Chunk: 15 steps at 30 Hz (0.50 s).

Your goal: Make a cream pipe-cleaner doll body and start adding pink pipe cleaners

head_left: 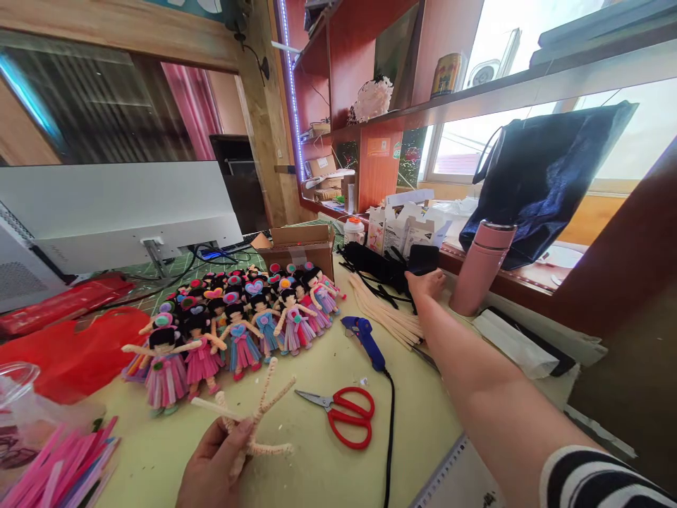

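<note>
Left hand point(216, 451): you've got the cream pipe-cleaner figure point(260, 413) pinched at its middle between thumb and fingers, grip closed on it, near the front edge of the table point(312, 466). Pinching there likely steadies the twisted core and leaves the limbs clear; they fan out past your thumb.

Right hand point(426, 283): arm stretched across to the far right, fingers at a dark block point(424, 258) by the black pipe-cleaner bundle point(373, 264). Fingers look curled, but I can't tell if they're closed on anything.

Loose cream stems point(383, 310) lie beside the black bundle, partly behind your forearm. Looks like stock sorted by colour, within right-hand reach.

Red-handled scissors point(333, 409) lie between your arms, blades toward the figure, handles to the right; probably parked for a right-hand pickup. The blue glue gun point(364, 341) lies on its side beyond them, cord point(390, 430) running back toward you, clear of the scissors.

Finished-looking dolls point(243, 328) are massed against the cardboard box point(304, 247), presumably to free up the front work area.
</note>
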Available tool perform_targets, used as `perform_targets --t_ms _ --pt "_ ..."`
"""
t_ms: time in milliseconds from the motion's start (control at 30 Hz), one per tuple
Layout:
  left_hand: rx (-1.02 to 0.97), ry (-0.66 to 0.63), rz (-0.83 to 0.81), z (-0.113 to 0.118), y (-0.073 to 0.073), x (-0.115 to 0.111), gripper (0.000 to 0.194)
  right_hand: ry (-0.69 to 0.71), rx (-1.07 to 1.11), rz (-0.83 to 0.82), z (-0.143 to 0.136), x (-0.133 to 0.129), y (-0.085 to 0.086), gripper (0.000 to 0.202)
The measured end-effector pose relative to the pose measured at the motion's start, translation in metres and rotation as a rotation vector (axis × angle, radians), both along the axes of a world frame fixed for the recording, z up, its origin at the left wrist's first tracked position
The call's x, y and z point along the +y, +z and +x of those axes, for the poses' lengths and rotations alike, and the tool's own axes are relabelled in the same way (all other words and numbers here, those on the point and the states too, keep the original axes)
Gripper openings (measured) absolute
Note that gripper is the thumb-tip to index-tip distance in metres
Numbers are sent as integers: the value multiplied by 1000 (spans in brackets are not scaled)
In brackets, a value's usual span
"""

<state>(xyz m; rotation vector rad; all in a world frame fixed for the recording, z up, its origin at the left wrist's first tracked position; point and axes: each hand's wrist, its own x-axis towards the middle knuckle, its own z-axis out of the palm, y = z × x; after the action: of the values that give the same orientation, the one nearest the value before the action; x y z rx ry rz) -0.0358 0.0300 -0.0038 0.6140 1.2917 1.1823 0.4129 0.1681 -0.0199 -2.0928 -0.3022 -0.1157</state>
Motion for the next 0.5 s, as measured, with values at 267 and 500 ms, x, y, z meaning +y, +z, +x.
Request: perform_targets --t_ms 267,500 --pt "32 27 42 7 6 -6 45 111 -14 -4 13 -8 -5 77" --pt "65 -32 2 0 -2 0 39 245 38 -79 48 -29 -12 72"
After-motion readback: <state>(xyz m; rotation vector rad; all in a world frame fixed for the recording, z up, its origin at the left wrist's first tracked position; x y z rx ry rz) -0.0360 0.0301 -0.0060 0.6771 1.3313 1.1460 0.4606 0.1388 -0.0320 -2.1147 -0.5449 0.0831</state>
